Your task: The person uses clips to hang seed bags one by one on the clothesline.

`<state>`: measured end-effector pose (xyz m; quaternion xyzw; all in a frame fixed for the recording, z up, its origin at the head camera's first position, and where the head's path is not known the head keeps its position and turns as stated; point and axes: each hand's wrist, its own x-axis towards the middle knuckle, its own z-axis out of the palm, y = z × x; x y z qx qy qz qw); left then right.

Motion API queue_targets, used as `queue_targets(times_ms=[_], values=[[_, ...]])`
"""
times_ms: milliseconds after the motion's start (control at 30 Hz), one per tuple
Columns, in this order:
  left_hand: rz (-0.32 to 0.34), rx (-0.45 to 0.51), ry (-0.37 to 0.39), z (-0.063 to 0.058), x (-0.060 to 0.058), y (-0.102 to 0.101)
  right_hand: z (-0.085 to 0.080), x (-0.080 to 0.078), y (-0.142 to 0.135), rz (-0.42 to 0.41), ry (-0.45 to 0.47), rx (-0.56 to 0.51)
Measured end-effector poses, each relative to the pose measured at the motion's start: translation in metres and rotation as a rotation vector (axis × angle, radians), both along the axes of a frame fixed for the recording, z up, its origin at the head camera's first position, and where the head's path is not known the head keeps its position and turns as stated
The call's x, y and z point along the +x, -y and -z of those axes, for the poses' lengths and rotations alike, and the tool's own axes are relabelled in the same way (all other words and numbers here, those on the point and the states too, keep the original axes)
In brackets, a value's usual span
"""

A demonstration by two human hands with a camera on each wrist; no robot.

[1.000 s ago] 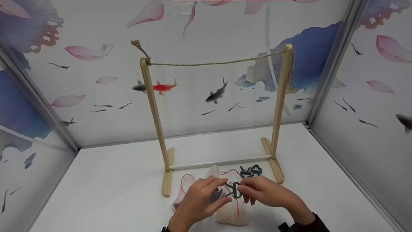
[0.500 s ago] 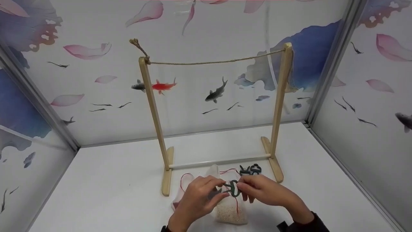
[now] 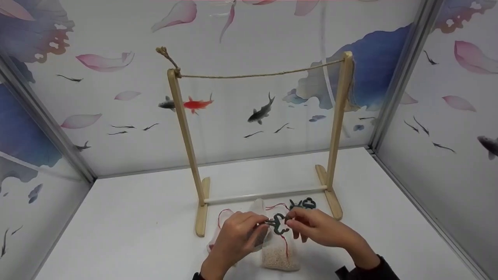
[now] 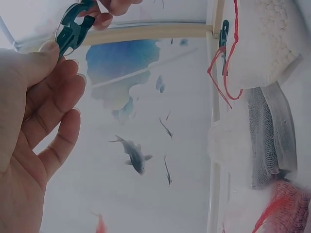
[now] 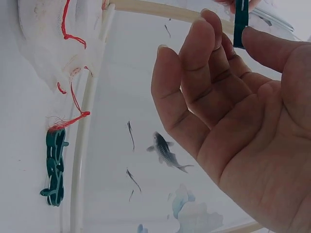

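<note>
My left hand (image 3: 241,235) pinches the handle ends of a dark green spring clip (image 3: 277,224) between thumb and index finger, and the clip's jaws stand spread. My right hand (image 3: 317,228) has its thumb and index finger at the clip's jaw end. In the right wrist view the thumb lies against a green edge, which it seems to pinch with fingers partly hidden behind. Below the clip lies a sheer pouch (image 3: 280,256) of pale grains with a red drawstring (image 3: 286,247). A grey mesh pouch (image 4: 272,141) and a red one (image 4: 289,208) lie beside it, partly hidden by my left hand.
More green clips (image 5: 56,167) lie on the table by the wooden stand (image 3: 335,128). A cord (image 3: 241,77) runs between the stand's two posts, and a white bar (image 3: 268,194) joins their feet. Printed panels (image 3: 116,155) enclose the white table (image 3: 136,229).
My left thumb and index finger have squeezed together on the clip's handles, and its jaws have spread apart. The clip has shifted slightly left and up; my right hand stays close by.
</note>
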<state>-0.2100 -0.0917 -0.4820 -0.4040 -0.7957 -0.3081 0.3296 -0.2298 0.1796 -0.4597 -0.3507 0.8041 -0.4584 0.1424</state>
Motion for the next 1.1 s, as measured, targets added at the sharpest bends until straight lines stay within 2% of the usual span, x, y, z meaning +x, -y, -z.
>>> queue_targets(times_ms=[133,200,300,433,667,767,833,1000,1100], values=[[-0.021,0.009,-0.02,-0.001,-0.001,0.003,0.001,-0.003,-0.005,0.076,-0.021,0.028],[-0.039,0.012,-0.032,-0.001,-0.001,0.004,0.004,-0.005,-0.006,0.126,-0.067,0.058],[-0.058,0.01,-0.035,-0.001,-0.001,0.006,0.011,-0.007,-0.005,0.205,-0.156,0.156],[-0.076,0.001,-0.017,-0.001,-0.001,0.009,0.023,-0.008,-0.001,0.236,-0.206,0.292],[-0.086,-0.015,0.049,0.0,-0.001,0.011,0.041,-0.008,0.005,0.109,-0.207,0.451],[-0.088,-0.015,0.058,-0.001,-0.001,0.011,0.044,-0.01,0.007,0.059,-0.179,0.489],[-0.085,-0.014,0.054,-0.001,-0.002,0.011,0.046,-0.012,0.008,0.03,-0.177,0.483],[-0.079,-0.011,0.059,-0.001,-0.003,0.011,0.048,-0.016,0.008,-0.035,-0.24,0.417],[-0.083,-0.015,0.071,-0.001,-0.003,0.012,0.048,-0.018,0.007,-0.02,-0.228,0.373]])
